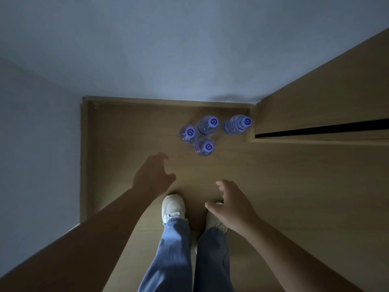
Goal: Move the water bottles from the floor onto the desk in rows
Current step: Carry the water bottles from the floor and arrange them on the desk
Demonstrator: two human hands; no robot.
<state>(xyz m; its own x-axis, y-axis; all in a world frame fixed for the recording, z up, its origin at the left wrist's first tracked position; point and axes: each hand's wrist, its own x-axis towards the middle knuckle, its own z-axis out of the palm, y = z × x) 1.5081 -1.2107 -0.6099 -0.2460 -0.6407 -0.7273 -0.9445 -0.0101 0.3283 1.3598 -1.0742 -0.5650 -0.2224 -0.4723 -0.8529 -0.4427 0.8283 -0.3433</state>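
Left hand (153, 175) and right hand (231, 205) spread empty, four bottles (203, 146) upright (caps skyward) on floor (126, 144)

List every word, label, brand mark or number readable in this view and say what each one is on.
No readable words or numbers.
Swirl logo, resembling "G" or "6", not legible as text: on the caps of all four water bottles, left, middle, front, right.
Blue label band on the right bottle's side: too blurred to read.
Left shoe: no visible text.
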